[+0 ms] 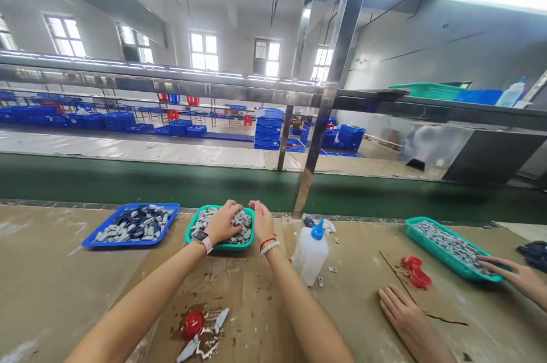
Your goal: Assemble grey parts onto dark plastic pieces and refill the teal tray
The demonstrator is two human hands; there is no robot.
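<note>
My left hand reaches over a green plastic basket full of small grey pieces. Its thumb and fingers are apart and rest on the pieces; I cannot make out anything held. My right hand stands at the basket's right rim with fingers stretched out, close to or touching the edge. To the right is a white squeeze bottle with a blue cap. Between my forearms and the table's near edge, a small red cup stands in a wet patch beside pale grey strips.
A blue tray of dark and light grey pieces lies at left. At right, a co-worker's hands are near another green basket and red cups. A metal post rises behind the bottle, beside a green belt.
</note>
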